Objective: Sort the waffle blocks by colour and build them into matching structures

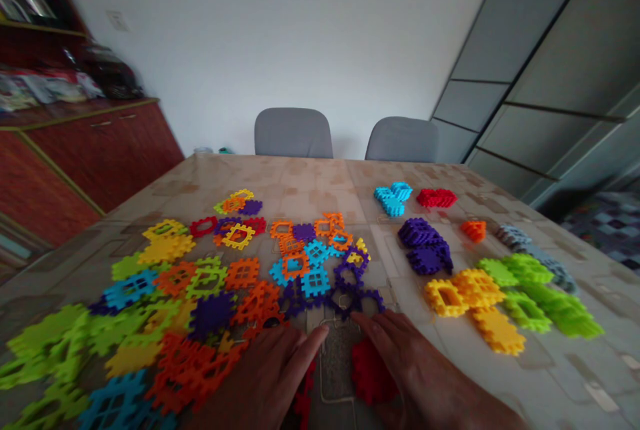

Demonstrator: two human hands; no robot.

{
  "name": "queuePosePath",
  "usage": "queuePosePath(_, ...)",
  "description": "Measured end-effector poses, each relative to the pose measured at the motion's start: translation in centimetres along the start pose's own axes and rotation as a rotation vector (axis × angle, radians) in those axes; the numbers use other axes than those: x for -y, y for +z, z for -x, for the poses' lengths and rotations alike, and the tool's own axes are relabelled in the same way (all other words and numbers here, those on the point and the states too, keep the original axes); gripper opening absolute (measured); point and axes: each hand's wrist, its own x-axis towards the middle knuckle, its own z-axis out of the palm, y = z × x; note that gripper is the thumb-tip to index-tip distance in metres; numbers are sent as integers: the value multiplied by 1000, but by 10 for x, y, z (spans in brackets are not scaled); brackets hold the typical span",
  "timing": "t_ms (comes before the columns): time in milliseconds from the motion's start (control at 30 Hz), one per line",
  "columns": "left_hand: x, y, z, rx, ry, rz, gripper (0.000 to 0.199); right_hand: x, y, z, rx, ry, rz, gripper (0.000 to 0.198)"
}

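My left hand [273, 363] hovers low over the near edge of the loose pile, its thumb stretched out to the right and its fingers reaching over orange pieces [257, 307]. Part of a red toothed piece [305, 393] shows beneath it. On the right, my right hand [405, 350] curves around a red toothed plastic building piece [367, 370]; its thumb is mostly hidden. The fingertips of this hand come close to dark purple frame pieces [345, 300]. Blue window-shaped pieces [315, 280] lie just beyond both hands.
Mixed green [47, 333], yellow [167, 247] and orange pieces spread across the left side. Same-coloured stacks stand on the right: purple [425, 243], yellow [467, 290], green [545, 290], grey [535, 250], light blue [393, 197] and red [437, 199]. Two grey chairs [293, 131] stand behind the table.
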Motion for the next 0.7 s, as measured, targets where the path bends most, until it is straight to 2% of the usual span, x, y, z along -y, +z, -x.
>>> queuePosePath(167,1,-6,0,35,-22,41,79,-5,0,1,-64,-38,16,89)
queuePosePath(333,8,-8,-8,-89,2,40,89,-31,-18,0,-238,-33,36,83)
queuePosePath(400,12,-7,-13,-161,33,32,93,-53,-39,-4,-335,-25,43,79)
queuePosePath(500,18,-6,-21,-270,72,3,100,-95,-84,-13,-484,15,126,71)
queuePosePath(600,28,0,-28,-303,112,-35,107,-145,-132,-23,-465,217,167,68)
queuePosePath(633,32,3,-29,-307,127,-47,108,-161,-146,-26,-452,318,207,67)
queuePosePath(700,43,8,-30,-308,154,-71,108,-194,-167,-32,-457,427,253,67)
